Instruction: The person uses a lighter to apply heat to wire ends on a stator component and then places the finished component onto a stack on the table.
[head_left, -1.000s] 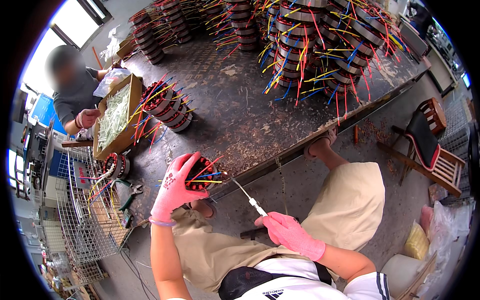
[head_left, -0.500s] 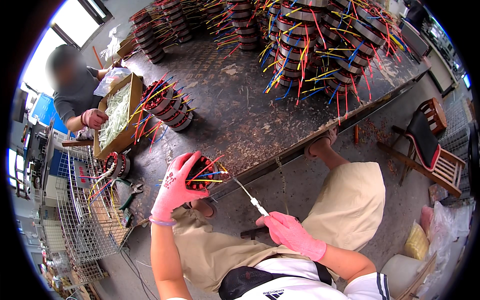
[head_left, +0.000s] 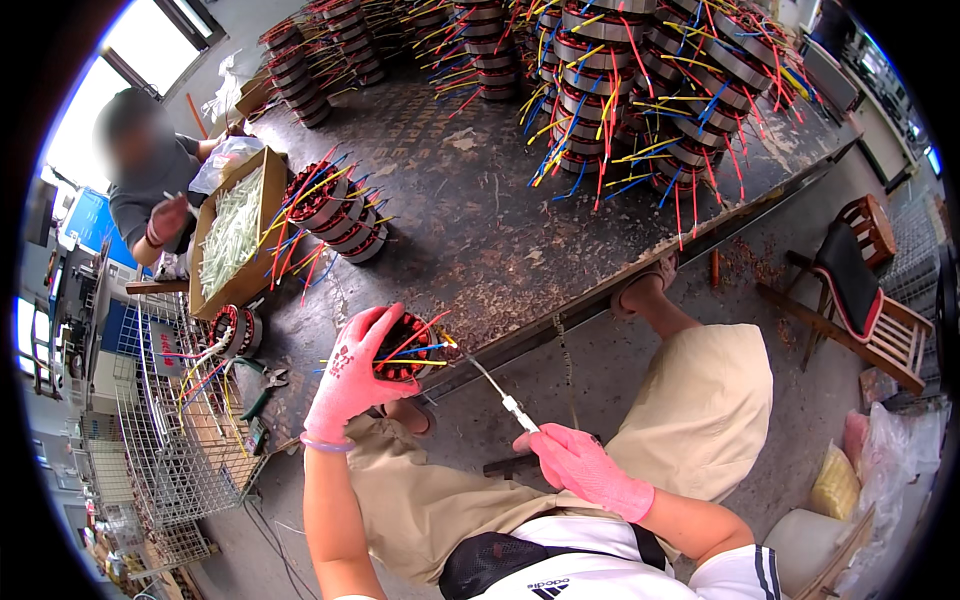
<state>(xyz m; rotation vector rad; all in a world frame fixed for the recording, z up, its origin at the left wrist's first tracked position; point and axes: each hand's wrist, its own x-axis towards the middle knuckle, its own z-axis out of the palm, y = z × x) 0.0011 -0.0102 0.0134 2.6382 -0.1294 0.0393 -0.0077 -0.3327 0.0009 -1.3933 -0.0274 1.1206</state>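
At the table's near edge, my left hand point(head_left: 350, 372) in a pink glove is closed round a motor stator point(head_left: 398, 350) with red windings. Red, blue and yellow wire leads stick out of its face. My right hand point(head_left: 592, 472), also pink-gloved, is closed on a thin white-handled tool point(head_left: 514, 408), held low beyond the table edge. Its slim shaft points up at the stator's yellow lead tips; whether it touches them, I cannot tell. Just left of my left hand lie green-handled pliers point(head_left: 262, 394) and another stator point(head_left: 236, 331) with white sleeving on its leads.
Stacked stators point(head_left: 590, 90) fill the far side of the dark worktable point(head_left: 450, 220); a shorter stack point(head_left: 340, 215) stands nearer. Beside a cardboard box point(head_left: 272, 200) of white sleeves point(head_left: 235, 235) sits a co-worker point(head_left: 150, 180). A wire rack point(head_left: 165, 420) is at left, a wooden chair point(head_left: 850, 290) at right.
The co-worker's gloved hand has lifted from the box of sleeves, up and to the left, with a small white piece by its fingers. My hands have hardly moved.
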